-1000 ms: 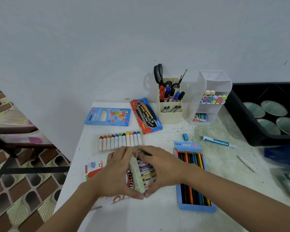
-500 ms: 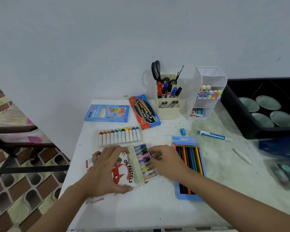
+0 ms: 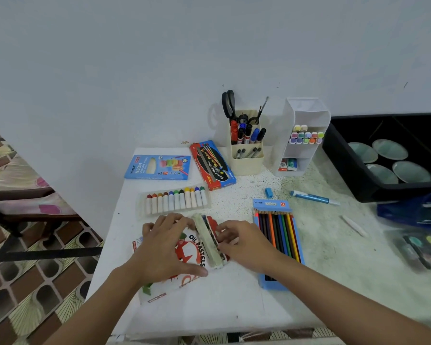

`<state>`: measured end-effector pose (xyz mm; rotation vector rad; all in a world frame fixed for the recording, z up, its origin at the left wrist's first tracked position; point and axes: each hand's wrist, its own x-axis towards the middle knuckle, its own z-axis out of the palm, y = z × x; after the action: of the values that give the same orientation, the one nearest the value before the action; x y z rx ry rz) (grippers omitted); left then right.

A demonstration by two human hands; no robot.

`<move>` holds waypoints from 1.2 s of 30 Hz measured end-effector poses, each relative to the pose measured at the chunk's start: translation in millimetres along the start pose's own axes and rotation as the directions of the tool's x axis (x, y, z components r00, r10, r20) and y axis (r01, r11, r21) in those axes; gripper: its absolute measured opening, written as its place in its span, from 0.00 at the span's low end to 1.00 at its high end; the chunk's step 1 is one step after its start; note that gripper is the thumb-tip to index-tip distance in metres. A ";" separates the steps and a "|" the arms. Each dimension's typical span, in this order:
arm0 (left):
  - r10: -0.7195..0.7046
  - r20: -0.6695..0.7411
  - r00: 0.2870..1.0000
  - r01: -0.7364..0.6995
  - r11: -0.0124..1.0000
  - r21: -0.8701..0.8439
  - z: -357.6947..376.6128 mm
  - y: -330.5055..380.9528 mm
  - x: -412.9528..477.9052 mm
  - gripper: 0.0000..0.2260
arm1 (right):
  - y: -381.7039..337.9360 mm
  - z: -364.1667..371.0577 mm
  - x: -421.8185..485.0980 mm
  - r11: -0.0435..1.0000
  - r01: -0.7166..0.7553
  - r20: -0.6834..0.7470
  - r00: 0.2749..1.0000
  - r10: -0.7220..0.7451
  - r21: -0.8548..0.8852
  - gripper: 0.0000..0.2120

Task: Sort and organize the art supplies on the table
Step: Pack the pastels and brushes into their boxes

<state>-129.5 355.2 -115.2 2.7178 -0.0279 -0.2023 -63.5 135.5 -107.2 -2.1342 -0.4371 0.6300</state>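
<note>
A white oil pastel box [image 3: 193,247] with red print lies flat near the table's front left. My left hand [image 3: 166,247] spans it, fingers over the far edge and thumb on the near edge. The pale tray of oil pastels [image 3: 208,241] sticks partly out of the box's right side, with only a thin strip of pastels showing. My right hand [image 3: 244,242] holds the tray's right edge with curled fingers.
Behind the hands lies a crayon tray [image 3: 174,201], a blue neon box [image 3: 158,167] and a red pencil box [image 3: 212,165]. An open coloured pencil box [image 3: 276,235] lies right of my hand. Pen holder [image 3: 246,158], white organiser [image 3: 304,150], blue pen [image 3: 314,197] and black crate [image 3: 358,180] stand beyond.
The pastel tray has slid left into the box, so most pastels are now covered. My right hand followed it leftward; my left hand stayed on the box.
</note>
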 end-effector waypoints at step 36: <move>-0.135 -0.319 0.938 -0.043 0.869 -0.492 -39.4 45.0 4.6 0.35 | -52.1 -28.6 8.2 0.961 0.183 -0.201 0.969 -0.142 0.205 0.08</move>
<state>-118.7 329.7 -61.9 2.2014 0.1702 0.2320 -44.8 151.8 -52.6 -1.9000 -0.4152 0.3646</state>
